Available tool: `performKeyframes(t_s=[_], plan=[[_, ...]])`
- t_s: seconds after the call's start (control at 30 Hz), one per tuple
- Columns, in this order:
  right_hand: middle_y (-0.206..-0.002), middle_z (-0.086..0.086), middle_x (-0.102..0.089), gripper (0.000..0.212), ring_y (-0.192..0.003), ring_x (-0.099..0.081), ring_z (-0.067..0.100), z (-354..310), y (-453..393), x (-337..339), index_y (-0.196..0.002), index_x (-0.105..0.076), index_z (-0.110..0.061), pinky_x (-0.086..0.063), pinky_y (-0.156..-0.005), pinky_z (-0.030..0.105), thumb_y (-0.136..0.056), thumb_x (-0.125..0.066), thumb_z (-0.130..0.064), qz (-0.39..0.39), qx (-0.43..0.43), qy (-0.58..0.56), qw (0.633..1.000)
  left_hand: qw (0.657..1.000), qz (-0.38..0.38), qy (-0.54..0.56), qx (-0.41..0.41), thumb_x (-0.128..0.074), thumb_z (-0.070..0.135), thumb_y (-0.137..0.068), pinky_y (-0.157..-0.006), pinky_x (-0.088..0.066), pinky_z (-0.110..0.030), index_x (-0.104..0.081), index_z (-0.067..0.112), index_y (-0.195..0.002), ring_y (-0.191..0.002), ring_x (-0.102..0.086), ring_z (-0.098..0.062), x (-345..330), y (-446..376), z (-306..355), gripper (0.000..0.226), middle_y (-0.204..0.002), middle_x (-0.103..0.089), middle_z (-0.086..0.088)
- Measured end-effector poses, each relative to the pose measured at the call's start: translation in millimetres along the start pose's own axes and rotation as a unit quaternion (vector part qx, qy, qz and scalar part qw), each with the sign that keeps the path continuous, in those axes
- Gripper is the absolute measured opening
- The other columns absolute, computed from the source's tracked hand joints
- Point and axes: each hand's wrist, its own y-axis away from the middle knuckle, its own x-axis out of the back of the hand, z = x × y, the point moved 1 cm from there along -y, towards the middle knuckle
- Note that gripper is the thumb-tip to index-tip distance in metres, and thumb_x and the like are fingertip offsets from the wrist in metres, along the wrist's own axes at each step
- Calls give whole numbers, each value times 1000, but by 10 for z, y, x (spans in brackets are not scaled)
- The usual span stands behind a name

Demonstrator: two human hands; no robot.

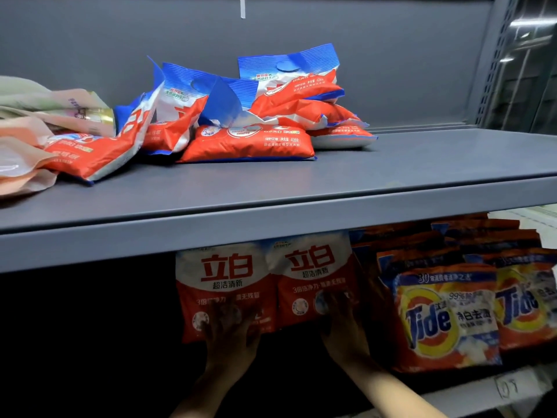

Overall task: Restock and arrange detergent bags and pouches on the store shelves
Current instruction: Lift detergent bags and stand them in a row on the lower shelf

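While both hands are flat on the red-and-white bags, they're just steadying them upright on the lower shelf.

Left hand (230,333) is spread on the front of the left Liby bag (224,285), right hand (342,321) does the same on the right Liby bag (313,276); fingers look straight, pressing rather than gripping, though it's dim down there. Just right of the right hand stand the Tide bags (446,315). Above both hands, on the upper shelf (271,224), there's a messy heap of red-and-blue pouches (250,140), with pinkish pouches (27,158) up and to the left. These look like soft powder bags: floppy, a bit slick, probably slumpy. I'd grab them by the sides near the bottom or by the crimped top seam, not the middle.
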Motion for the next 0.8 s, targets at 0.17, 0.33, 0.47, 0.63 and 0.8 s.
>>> performKeyframes(t_s=[0.17, 0.33, 0.47, 0.63, 0.8], plan=[[-158, -6, -17, 59, -146, -15, 20, 40, -116, 153, -150, -18, -35, -19, -118, 45, -98, -44, -36, -44, -1, 13, 999, 999, -26, 13, 18, -35, 53, -96, -110, 11, -59, -12, 53, -144, -139, 27, -38, 138, 11, 122, 54, -157, 23, -1], [-156, -3, -23, 59, -144, -20, 20, 0, -53, 376, -148, -25, -36, -18, -116, 34, -94, -48, -45, -86, 5, 53, 995, 996, -19, 69, 55, -36, 45, -98, -117, -12, -49, -27, 39, -145, -146, -8, -23, 337, 145, 270, 48, -158, -14, 3], [-156, -1, -27, 63, -143, -26, 22, -139, 103, 584, -148, -26, -32, -23, -114, 33, -92, -50, -47, -120, 13, 70, 990, 992, -2, 121, 40, -38, 43, -98, -111, -31, -39, -46, 31, -135, -131, -40, -15, 602, 322, 413, 39, -142, -46, 6], [-155, -1, -29, 56, -140, -31, 25, -438, 364, 985, -146, -31, -37, -28, -113, 34, -93, -47, -45, -128, 48, 112, 984, 994, -4, 93, 65, -39, 47, -97, -106, -36, -32, -56, 34, -126, -124, -49, -16, 1082, 595, 664, 36, -135, -53, 8], [-137, 12, -52, 50, -121, -51, 28, -730, 713, 1436, -135, -48, -15, -43, -96, 32, -94, -46, -42, -153, 81, 179, 969, 991, 30, 117, 65, -46, 48, -90, -72, -42, -26, -63, 29, -97, -88, -59, -17, 1563, 1082, 883, 26, -93, -61, 5]])
